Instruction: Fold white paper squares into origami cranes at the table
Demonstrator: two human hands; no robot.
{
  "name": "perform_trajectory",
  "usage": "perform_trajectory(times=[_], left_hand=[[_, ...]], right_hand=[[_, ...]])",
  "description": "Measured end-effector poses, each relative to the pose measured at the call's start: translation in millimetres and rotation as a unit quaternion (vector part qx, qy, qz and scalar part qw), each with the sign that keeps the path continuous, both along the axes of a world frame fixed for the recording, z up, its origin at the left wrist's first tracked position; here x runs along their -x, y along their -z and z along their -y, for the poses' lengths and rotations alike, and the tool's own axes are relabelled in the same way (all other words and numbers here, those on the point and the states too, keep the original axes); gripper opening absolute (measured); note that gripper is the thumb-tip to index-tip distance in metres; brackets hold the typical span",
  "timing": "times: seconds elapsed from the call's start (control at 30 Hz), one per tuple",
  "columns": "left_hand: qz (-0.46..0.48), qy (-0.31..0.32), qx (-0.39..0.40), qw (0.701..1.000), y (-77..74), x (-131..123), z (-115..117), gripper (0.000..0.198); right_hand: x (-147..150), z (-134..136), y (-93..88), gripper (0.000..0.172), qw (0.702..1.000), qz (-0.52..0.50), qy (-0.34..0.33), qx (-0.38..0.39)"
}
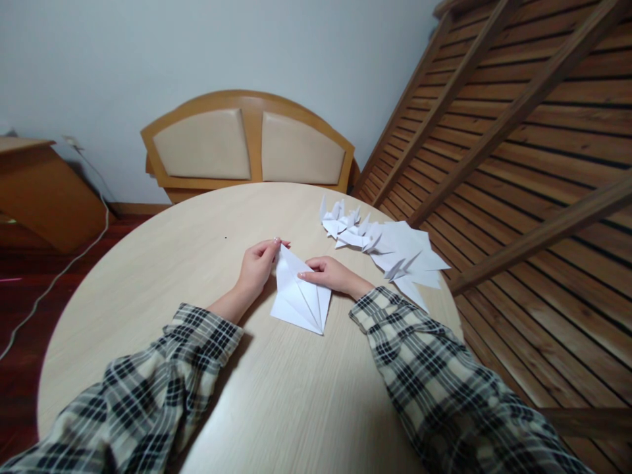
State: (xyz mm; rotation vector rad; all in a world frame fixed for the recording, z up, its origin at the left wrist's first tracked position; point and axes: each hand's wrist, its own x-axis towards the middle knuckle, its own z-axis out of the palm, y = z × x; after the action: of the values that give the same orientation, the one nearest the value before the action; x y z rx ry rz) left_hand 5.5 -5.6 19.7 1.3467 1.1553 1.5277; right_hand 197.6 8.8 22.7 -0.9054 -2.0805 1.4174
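Observation:
A white sheet of folded paper with diagonal creases is held over the middle of the table. My left hand pinches its top corner between thumb and fingers. On the right edge of the paper, my right hand grips with the thumb on top and the fingers behind. The underside of the paper and the fingers behind it are hidden. To the right of my hands stand several folded paper cranes, close together.
The round wooden table has loose white paper sheets by its right edge. A padded headboard stands behind it. Slatted wood leans at the right. A white cable runs down to the floor at the left, near a wooden cabinet.

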Motion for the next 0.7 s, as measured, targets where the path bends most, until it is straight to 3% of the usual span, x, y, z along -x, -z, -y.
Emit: perform_trajectory(times=[0.17,0.33,0.5,0.7], left_hand=[[0.045,0.009,0.014,0.999,3.9,1,-3,0.029],[0.108,0.054,0.045,0.992,4.4,0,-6,0.031],[0.031,0.080,0.066,0.994,-0.4,-3,-2,0.025],[-0.018,0.090,0.078,0.993,0.7,-2,-1,0.023]], right_hand=[[0,-1,0.7,0.033,0.999,-0.019,0.014,0.021],[-1,-6,9.5,0.036,0.984,-0.116,0.095,0.091],[-1,-13,15.4,0.033,0.954,-0.200,0.180,0.134],[1,-12,12.1,0.032,0.948,-0.206,0.193,0.148]])
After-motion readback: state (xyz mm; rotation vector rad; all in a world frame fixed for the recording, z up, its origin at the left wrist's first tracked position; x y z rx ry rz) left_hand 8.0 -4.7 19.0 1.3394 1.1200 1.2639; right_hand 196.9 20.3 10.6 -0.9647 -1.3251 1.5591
